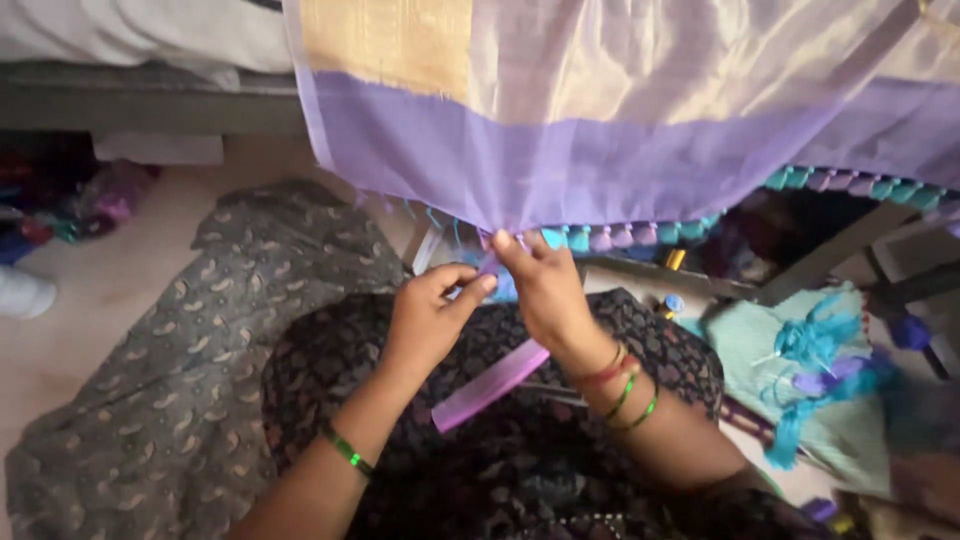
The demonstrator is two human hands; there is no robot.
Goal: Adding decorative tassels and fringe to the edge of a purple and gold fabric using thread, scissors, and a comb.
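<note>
A: What's nearest me?

B: My lap in dark patterned cloth (520,470), lower centre. A lilac strip (490,385) lies across it.

A: Progress?

B: The lilac-and-gold fabric (600,130) hangs across the upper frame. Finished teal and lilac tassels (640,236) run right of my hands along its hem; left of them only loose threads hang, so much remains, I judge.

A: Hands?

B: Left hand (428,318) and right hand (545,290) both pinch threads at the hem, centre frame.

A: Around?

B: Teal cloth with thread bundles (815,350) at right. Nothing blocks the hem.
</note>
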